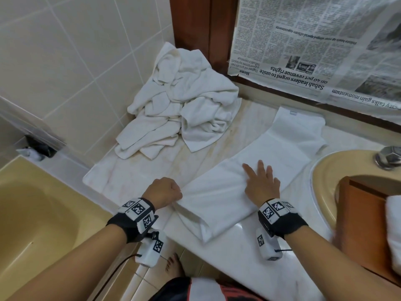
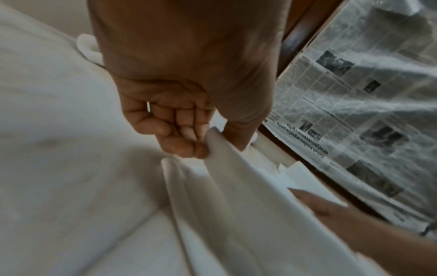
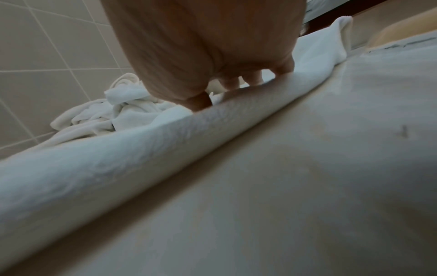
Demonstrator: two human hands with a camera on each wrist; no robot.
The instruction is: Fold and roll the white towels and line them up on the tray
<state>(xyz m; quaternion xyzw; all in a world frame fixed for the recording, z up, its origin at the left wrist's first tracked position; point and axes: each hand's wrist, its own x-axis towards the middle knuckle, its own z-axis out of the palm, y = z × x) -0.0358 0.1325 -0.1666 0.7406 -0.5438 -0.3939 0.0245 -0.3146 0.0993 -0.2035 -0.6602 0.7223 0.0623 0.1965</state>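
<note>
A white towel [image 1: 256, 170] lies folded lengthwise on the marble counter [image 1: 249, 253], running from the near edge toward the far right. My left hand [image 1: 166, 192] is curled and pinches the towel's left edge [image 2: 220, 149] between thumb and fingers. My right hand [image 1: 260, 181] lies flat on the towel's middle with straight fingers [image 3: 236, 82] pressing the cloth [image 3: 165, 138]. A heap of crumpled white towels [image 1: 180, 105] sits in the far corner against the tiled wall. A brown wooden tray [image 1: 364, 216] stands at the right, with a rolled white towel [image 1: 393, 227] on it.
A beige sink basin [image 1: 325, 170] with a chrome tap [image 1: 388, 156] lies under and behind the tray. A beige bathtub [image 1: 32, 213] is at the left. Newspaper [image 1: 314, 44] covers the mirror behind the counter. My bare foot [image 1: 172, 266] shows below the counter edge.
</note>
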